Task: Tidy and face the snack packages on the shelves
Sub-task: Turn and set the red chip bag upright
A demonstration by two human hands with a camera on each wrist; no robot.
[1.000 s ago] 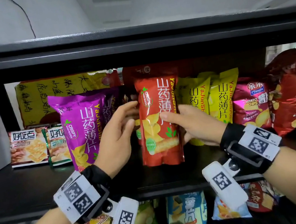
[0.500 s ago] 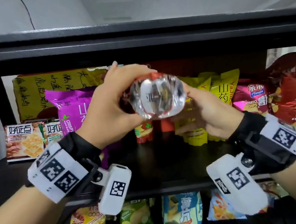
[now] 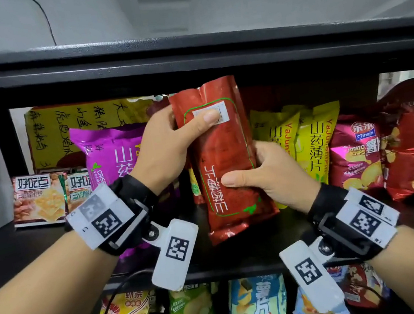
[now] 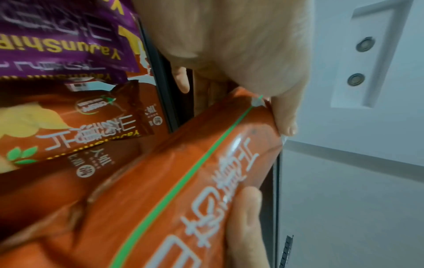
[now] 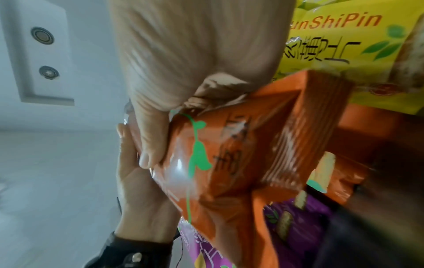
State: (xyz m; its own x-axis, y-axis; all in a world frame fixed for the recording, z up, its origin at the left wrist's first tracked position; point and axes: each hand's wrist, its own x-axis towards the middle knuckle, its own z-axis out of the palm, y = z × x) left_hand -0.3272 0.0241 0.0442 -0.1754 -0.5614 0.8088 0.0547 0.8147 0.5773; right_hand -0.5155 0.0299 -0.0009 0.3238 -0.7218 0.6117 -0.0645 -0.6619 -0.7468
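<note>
Both hands hold a red yam-chip bag [image 3: 223,160] in the air in front of the middle shelf. Its back faces me and its white print reads upside down. My left hand [image 3: 185,122] grips the upper part, thumb on the white barcode label. My right hand [image 3: 257,168] grips the lower right side, thumb across the print. In the left wrist view the bag [image 4: 183,181] fills the lower frame, with a second red bag [image 4: 80,127] standing behind it. In the right wrist view my right hand's thumb [image 5: 151,145] presses the bag [image 5: 241,154] near its sealed end.
On the black shelf board [image 3: 55,255] stand a purple bag [image 3: 111,156], yellow bags [image 3: 312,143], a magenta chips bag [image 3: 355,153], red bags [image 3: 410,151] and cracker boxes [image 3: 37,197]. The upper shelf [image 3: 187,59] hangs close overhead. Several bags [image 3: 256,303] fill the shelf below.
The red bag stood upright on the shelf, front toward me. Both hands lifted it, tipped it end-on, and turned it over so its back shows, upside down.
</note>
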